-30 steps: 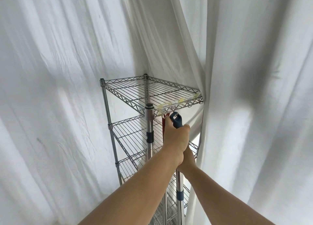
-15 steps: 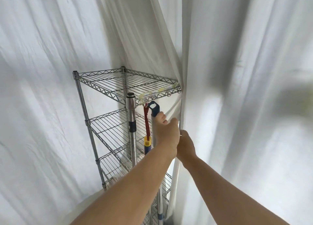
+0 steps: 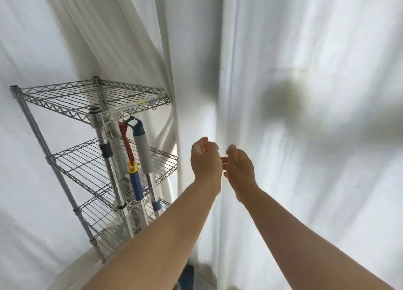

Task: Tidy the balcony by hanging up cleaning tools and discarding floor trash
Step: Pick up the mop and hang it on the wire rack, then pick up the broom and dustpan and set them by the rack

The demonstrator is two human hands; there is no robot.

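From my remote seat I judge the grey-and-blue-handled mop (image 3: 142,152) to be long, stiff and top-light, its weight down at a head I cannot see; the padded grey foam sleeve looks like the sure place to take it, since the bare metal pole below would be slippery. It hangs by the blue loop at its tip from the front edge of the top tier of the chrome wire shelf rack (image 3: 65,97), and it runs down past the middle tier. Just beside it on the left hangs the red, yellow and blue-handled tool (image 3: 130,159), thinner and, I would guess, lighter; its hard plastic grip should be firm to hold.

My left hand (image 3: 206,159) and right hand (image 3: 238,169) are raised near each other in front of the white curtain (image 3: 305,180), well apart from both handles. Both have loosely curled fingers and grip nothing.

The hanging seems done; floor trash is probably next.
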